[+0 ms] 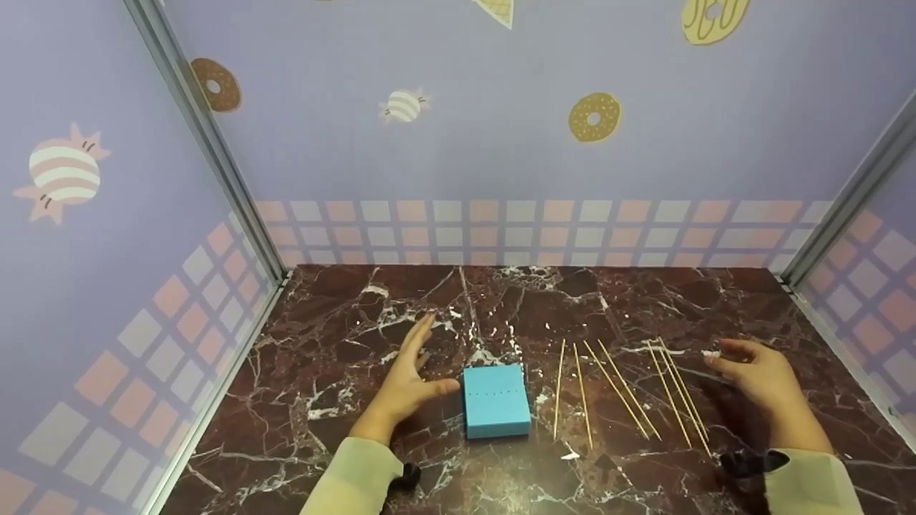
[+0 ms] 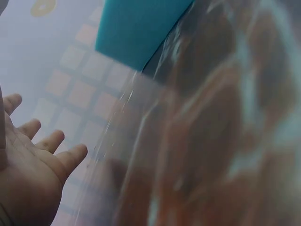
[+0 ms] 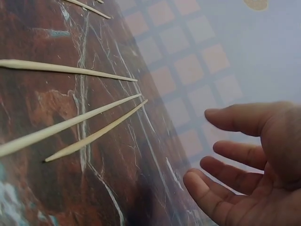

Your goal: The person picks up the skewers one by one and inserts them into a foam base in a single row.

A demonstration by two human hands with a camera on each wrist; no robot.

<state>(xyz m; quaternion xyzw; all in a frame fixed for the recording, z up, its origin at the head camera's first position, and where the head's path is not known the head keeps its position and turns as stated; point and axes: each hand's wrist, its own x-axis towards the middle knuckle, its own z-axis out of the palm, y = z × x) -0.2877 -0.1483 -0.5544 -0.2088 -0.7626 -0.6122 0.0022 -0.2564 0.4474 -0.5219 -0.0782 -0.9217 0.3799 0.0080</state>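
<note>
A light blue block (image 1: 495, 411) with a row of small holes across its top sits on the marbled table. Just left of it is my left hand (image 1: 408, 386), fingers extended and thumb pointing toward the block's side; its palm (image 2: 33, 174) shows empty in the left wrist view. Several thin wooden skewers (image 1: 583, 397) lie to the right of the block, spread in loose groups. Beyond the rightmost skewers (image 3: 70, 125) my right hand (image 1: 762, 375) hovers with relaxed, slightly bent fingers and holds nothing.
The dark red marbled table (image 1: 358, 307) has white flecks scattered over it. Purple panels with printed sweets and a checked border (image 1: 529, 222) enclose its back and both sides, joined by metal corner posts (image 1: 215, 150).
</note>
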